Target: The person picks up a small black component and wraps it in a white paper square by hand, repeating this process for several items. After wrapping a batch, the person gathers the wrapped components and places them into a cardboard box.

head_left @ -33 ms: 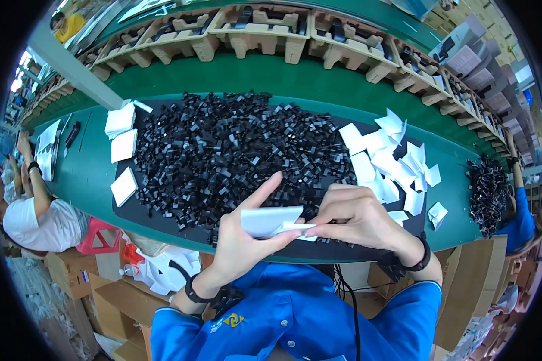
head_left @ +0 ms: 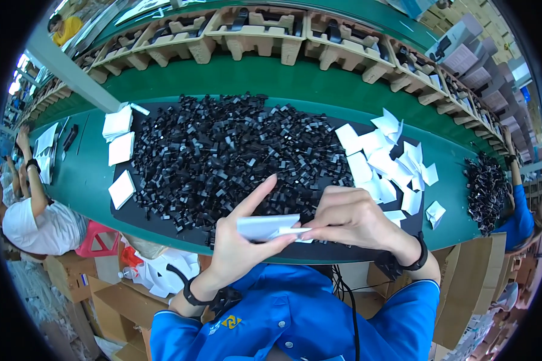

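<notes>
Green worktable (head_left: 93, 174): near edge just beside the wearer's blue shirt (head_left: 253, 301); open strip left of the white paper stacks (head_left: 118, 123). Small black plastic parts (head_left: 223, 144): heaped at centre, beyond the hands. Folded white sheet (head_left: 259, 228): between both hands, above the near side; left hand (head_left: 230, 246) grips it, index finger raised; right hand (head_left: 358, 219) pinches its right end, fingertips together.

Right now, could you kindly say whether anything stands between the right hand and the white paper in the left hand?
Nothing visible does: the right hand pinches the white paper at its right end.
</notes>
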`<state>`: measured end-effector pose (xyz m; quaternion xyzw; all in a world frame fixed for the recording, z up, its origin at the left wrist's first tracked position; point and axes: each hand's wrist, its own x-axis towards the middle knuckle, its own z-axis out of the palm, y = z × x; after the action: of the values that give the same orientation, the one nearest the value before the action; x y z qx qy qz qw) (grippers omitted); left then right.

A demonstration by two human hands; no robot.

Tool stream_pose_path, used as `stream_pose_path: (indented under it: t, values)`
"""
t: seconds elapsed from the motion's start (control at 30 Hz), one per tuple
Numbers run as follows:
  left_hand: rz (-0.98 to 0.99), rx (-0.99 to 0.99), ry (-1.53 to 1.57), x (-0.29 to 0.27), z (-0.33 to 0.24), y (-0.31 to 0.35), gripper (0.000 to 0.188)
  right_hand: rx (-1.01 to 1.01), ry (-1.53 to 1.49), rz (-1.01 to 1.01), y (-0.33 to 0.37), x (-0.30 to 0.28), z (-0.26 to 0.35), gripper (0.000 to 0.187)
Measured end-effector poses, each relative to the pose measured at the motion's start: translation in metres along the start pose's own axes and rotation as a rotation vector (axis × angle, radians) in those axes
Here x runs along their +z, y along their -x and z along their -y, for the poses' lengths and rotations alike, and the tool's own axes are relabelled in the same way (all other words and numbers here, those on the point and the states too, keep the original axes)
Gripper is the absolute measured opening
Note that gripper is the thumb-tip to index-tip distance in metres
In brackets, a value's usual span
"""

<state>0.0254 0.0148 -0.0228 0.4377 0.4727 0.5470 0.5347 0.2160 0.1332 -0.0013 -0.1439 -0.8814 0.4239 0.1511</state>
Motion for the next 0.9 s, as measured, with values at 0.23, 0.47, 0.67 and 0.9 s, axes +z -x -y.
stream_pose_path:
  t: [0.23, 0.47, 0.67, 0.9]
  values:
    - [0.148, 0.266, -0.442, -0.005, 0.009, 0.003, 0.065, -0.114, 0.276, -0.014, 0.002, 0.015, 0.019, 0.017]
    - [-0.124, -0.141, 0.169, -0.032, 0.001, 0.018, 0.034, -0.131, 0.158, 0.023, -0.025, -0.033, 0.023, 0.019]
    - [-0.288, -0.127, 0.184, -0.052, -0.01, 0.013, 0.028, 0.416, 0.853, -0.637, -0.171, -0.149, -0.102, 0.025]
    - [-0.452, -0.092, 0.124, -0.093, -0.008, 0.017, 0.035, 0.665, 1.043, -0.634, -0.267, -0.139, -0.177, 0.026]
